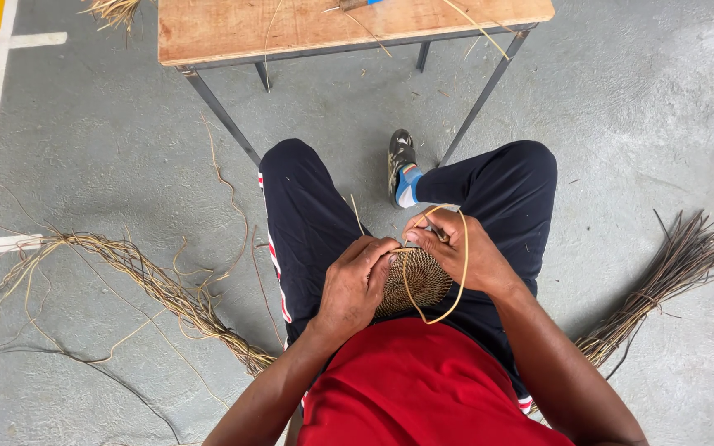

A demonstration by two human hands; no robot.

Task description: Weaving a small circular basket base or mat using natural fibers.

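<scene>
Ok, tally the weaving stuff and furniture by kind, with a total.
Woven round piece, between left hand and right hand: 1
Loose strand looping from it: 1
Fibre bundles on the floor, one at the left and one at the right: 2
Wooden table: 1
Total: 5
</scene>
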